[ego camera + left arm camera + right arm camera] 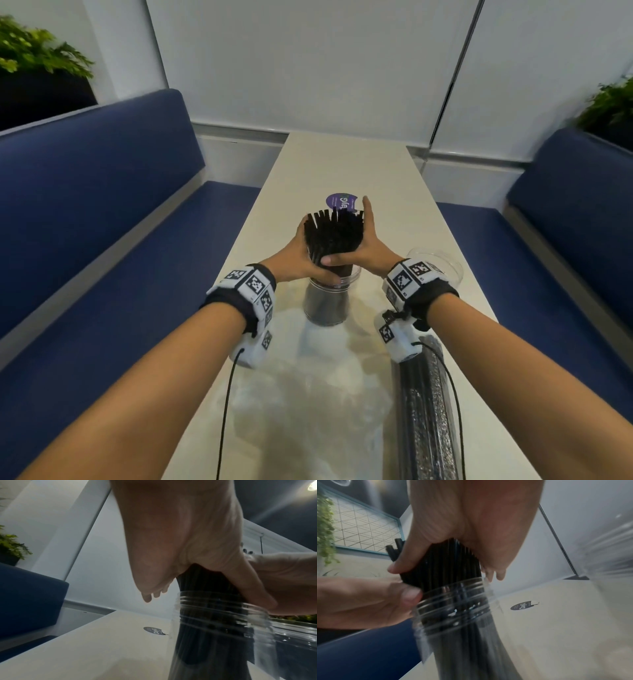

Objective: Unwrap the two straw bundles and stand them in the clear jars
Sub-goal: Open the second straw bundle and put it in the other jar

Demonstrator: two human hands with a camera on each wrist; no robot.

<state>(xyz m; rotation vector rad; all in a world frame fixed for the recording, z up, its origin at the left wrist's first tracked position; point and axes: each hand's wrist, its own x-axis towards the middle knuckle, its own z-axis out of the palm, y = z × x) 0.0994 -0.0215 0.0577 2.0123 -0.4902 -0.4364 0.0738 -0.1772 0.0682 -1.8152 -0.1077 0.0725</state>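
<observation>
Left hand (297,255) and right hand (363,247) both wrap round the loose black straw bundle (334,236) standing in a clear plastic jar (328,306) mid-desk (346,164); wrapped second black straw bundle (426,418) lies near right, second clear jar (445,262) beside right wrist.

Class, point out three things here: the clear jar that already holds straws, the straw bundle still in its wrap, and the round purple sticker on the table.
Clear jar (327,308), head view, on its lower wall.
Wrapped straw bundle (424,418), head view, mid-length on the wrap.
Purple sticker (337,200), head view, on its visible face.
</observation>
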